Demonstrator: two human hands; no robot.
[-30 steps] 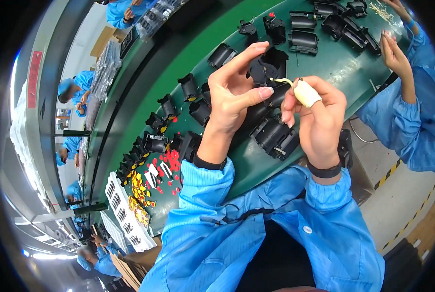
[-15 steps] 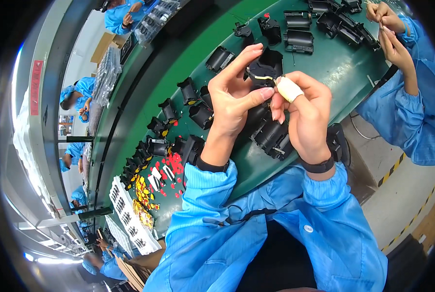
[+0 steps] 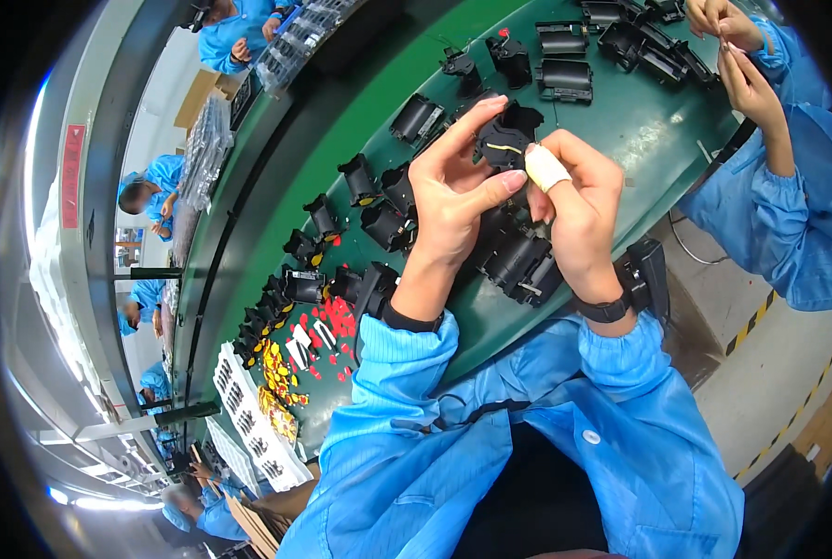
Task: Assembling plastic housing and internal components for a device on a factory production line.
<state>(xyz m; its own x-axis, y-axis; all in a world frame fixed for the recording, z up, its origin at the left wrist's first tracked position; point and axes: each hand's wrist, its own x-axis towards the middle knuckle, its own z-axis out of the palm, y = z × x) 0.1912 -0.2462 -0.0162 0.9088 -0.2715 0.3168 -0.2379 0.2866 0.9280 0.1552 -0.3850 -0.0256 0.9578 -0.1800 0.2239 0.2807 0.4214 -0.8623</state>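
A black plastic housing [image 3: 518, 126] with a thin yellow wire [image 3: 503, 147] across it is held up between my hands. My left hand [image 3: 453, 186] is closed round its left side, thumb along the near edge and forefinger reaching over the far side. My right hand [image 3: 579, 196] pinches at the housing's right edge by the wire's end; a white wrap [image 3: 546, 168] covers one digit. What lies between those right fingertips is hidden. Just below my hands, a larger black housing [image 3: 520, 265] rests on the green table [image 3: 635, 140].
More black housings [image 3: 416, 119] stand in a curved row leftward and in a group at the far right. Red pieces [image 3: 340, 321], yellow pieces [image 3: 276, 368] and a white tray [image 3: 248, 419] lie left. A co-worker's hands [image 3: 750, 84] work at the right.
My hands and the held housing have shifted slightly, and the right fingers have moved a little against its edge. Both hands keep their hold. The co-worker's hands at the right have moved slightly.
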